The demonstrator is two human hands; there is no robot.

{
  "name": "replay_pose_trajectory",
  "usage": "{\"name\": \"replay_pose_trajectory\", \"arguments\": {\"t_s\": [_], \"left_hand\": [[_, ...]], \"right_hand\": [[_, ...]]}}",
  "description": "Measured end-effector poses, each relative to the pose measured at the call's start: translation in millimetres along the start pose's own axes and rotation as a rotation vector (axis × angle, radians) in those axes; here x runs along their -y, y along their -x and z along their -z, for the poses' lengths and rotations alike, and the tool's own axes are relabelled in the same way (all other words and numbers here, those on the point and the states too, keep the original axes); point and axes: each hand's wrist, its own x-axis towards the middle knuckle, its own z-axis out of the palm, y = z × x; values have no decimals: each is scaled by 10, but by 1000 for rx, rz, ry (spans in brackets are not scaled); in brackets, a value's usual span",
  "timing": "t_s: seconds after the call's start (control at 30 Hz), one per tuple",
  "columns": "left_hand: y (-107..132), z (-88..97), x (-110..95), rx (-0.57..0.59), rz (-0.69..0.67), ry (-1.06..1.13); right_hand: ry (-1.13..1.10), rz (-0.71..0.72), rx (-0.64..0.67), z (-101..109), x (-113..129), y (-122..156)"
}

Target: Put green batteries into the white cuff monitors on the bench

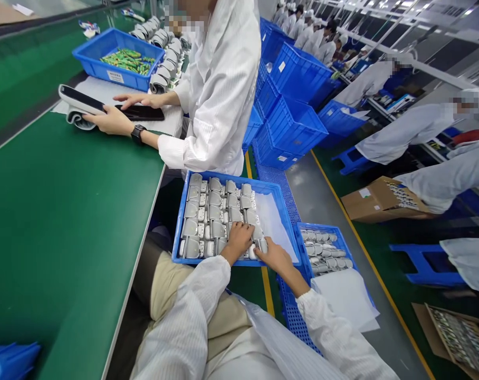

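A blue tray [289, 221] holds rows of curled grey cuffs [214, 214] with white bodies. At the near right end of the rows, my right hand [277, 257] is closed on one grey cuff [262, 245], thumb on the near side. My left hand [239, 240] lies over the neighbouring cuffs, its fingers stretched forward and touching their tops; the undersides of its fingers are hidden. White sheet [269, 211] lines the tray's right part, beside the rows.
To the left runs a green worktable [85, 211], where a co-worker's hands [115, 120] handle a white device with a grey cuff [81, 119]. A blue bin [85, 58] holds green packs. Another cuff tray [338, 232] stands at right; blue crates [290, 126] are stacked behind.
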Motion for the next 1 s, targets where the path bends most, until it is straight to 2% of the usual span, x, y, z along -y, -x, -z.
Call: {"name": "replay_pose_trajectory", "arguments": {"t_s": [0.4,0.7,0.83,1.0], "left_hand": [[-81,30,-42,-11,56,11],[-19,2,13,-15,51,10],[-22,-1,59,-5,36,5],[-28,-27,35,-16,45,-2]], "right_hand": [[72,-51,68,-184,146,-94],[113,-103,54,-106,48,-306],[92,-84,58,-96,5,-298],[22,-122,22,-154,70,-259]]}}
